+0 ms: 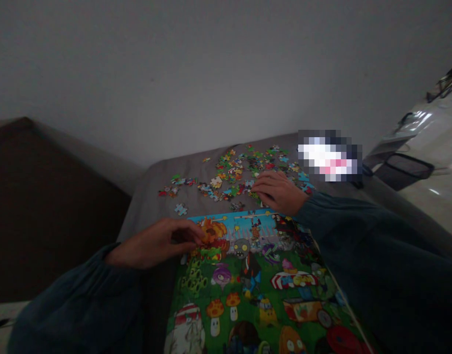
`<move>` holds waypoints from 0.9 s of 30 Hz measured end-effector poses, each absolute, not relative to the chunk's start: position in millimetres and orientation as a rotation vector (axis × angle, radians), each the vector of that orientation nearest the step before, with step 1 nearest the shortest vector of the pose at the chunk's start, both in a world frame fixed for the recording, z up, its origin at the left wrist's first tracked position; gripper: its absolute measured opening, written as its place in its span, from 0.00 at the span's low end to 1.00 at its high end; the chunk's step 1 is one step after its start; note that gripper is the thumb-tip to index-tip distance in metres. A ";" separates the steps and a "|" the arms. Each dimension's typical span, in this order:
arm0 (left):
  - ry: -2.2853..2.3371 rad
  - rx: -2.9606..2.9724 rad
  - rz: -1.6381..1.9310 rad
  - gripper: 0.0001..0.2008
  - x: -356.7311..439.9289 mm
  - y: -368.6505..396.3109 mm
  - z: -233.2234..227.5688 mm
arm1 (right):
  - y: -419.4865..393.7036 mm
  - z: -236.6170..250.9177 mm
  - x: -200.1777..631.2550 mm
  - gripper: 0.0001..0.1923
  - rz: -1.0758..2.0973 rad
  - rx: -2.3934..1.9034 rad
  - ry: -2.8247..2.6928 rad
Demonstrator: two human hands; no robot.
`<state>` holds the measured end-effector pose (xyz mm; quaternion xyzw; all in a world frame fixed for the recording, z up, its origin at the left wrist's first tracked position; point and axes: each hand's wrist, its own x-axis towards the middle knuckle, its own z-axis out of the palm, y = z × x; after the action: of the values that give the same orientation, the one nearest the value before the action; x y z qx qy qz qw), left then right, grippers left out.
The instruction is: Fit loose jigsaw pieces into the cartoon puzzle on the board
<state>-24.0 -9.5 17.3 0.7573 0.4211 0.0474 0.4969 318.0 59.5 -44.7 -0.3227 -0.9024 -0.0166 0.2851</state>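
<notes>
Left grip: bare left hand point(152, 242), curled at the bright cartoon puzzle board's point(261, 290) top left; can't tell if it pinches anything.
Right grip: bare right hand point(279, 192), over small many-coloured loose puzzle pieces point(229, 172); can't tell either.
Oops: a sweeping dark blue-green right sleeve point(344, 221) could drag pieces.
Cloth edges: grey cloth-covered table point(147, 189) shows left; pale wall point(196, 88) behind.

Before you, a cartoon puzzle point(263, 285) lies flat on the grey cloth surface point(147, 196), sky-blue along its top, mostly green below, its near edge out of view. Beyond it, your loose pieces point(232, 170) scatter toward the surface's far edge; one light-blue piece point(181, 209) sits apart, near the puzzle's far left corner.
</notes>
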 end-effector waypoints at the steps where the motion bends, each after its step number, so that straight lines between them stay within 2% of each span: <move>1: 1.032 1.853 0.119 0.10 -24.0 -9.7 17.7 | 59.6 -45.2 317.8 0.12 -0.040 -0.860 -2.411; 8: 1.029 1.987 0.240 0.09 -18.8 -10.0 22.6 | 56.5 -38.8 320.3 0.11 -0.050 -0.864 -2.387; 12: 1.004 1.956 0.319 0.09 -15.5 -8.1 18.7 | 74.4 -12.9 313.1 0.13 0.105 -0.987 -2.382; 17: 0.990 1.943 0.377 0.10 -15.0 -6.5 17.9 | 125.8 9.9 265.3 0.13 0.172 -1.195 -2.497; 23: 1.047 1.969 0.433 0.11 -17.5 -2.7 12.4 | 151.7 -0.4 210.3 0.17 0.239 -1.181 -2.616; 27: 0.987 1.910 0.488 0.10 -18.6 -2.1 8.3 | 151.4 -9.5 205.3 0.09 0.320 -1.169 -2.659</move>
<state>-18.6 -2.1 8.3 0.7729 0.3995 0.1976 0.4517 205.3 151.4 -9.5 -0.3976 -0.9045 0.1089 0.1094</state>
